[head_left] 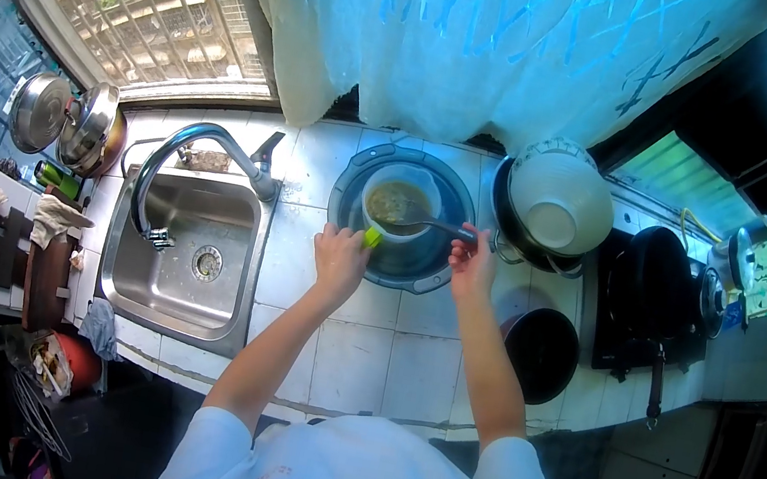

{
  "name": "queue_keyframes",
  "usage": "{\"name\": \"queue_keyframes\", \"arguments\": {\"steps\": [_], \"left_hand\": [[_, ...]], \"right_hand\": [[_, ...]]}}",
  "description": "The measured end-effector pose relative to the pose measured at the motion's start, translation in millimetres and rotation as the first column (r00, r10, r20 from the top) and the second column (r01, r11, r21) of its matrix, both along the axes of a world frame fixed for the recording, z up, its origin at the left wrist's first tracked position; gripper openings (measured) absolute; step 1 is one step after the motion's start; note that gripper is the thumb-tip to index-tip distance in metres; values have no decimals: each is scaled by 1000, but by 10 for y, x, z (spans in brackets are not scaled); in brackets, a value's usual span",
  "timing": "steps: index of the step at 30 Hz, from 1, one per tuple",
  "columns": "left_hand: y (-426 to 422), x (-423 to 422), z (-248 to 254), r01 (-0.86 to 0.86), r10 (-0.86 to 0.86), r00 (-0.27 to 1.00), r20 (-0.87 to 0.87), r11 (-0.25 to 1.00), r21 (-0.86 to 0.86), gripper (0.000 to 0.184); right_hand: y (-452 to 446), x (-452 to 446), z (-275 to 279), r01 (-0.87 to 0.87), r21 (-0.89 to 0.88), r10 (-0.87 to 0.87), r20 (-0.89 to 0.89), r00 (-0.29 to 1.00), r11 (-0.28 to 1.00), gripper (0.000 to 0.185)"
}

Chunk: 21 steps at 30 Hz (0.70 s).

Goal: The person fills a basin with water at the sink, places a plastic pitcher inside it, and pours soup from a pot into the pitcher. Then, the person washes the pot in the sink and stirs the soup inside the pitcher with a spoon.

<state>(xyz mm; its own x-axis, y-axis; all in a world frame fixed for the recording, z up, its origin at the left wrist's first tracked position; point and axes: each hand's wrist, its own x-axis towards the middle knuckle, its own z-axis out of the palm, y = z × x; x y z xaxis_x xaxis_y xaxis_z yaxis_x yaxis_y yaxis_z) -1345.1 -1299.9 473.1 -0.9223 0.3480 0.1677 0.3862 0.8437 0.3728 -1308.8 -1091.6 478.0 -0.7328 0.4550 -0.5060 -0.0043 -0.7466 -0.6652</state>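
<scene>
A white bowl-shaped container (432, 192) with a bright green handle (372, 238) stands inside a round grey-blue basin (349, 183). It holds a brownish, cloudy mixture (397, 201). My left hand (340, 258) is closed around the green handle at the near left. Between the fingers of my right hand (472, 267) is the dark handle of a metal spoon (446, 229). The spoon's head reaches over the rim into the mixture, where part of it is hidden. Basin and container are both in front of me on the white tiled counter (354, 356).
A steel sink (178, 286) with a curved faucet (189, 131) lies left. On the right are stacked bowls (556, 208) in a pot, a dark round pot (538, 357), and a stove with a black pan (650, 284). Knives (7, 248) hang far left; a curtain (497, 45) hangs behind.
</scene>
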Motion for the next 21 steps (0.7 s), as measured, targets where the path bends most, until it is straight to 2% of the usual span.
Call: {"name": "queue_keyframes", "arguments": {"steps": [8,10,14,21], "left_hand": [[-23,-10,-84,30,-24,999,-44,991,131,20],[-15,-5,-68,32,-28,999,-31,989,148,23],[-1,-5,-99,3,-2,1000,-9,987,163,31],[28,8,-67,28,-31,999,17,989,148,28]], "right_hand": [[87,213,-43,57,-62,-63,-98,993,996,42],[103,245,-68,57,-30,-62,-167,984,998,42],[132,286,-66,64,29,-58,-186,981,998,44],[158,316,-26,82,115,-54,-226,973,990,44]]}}
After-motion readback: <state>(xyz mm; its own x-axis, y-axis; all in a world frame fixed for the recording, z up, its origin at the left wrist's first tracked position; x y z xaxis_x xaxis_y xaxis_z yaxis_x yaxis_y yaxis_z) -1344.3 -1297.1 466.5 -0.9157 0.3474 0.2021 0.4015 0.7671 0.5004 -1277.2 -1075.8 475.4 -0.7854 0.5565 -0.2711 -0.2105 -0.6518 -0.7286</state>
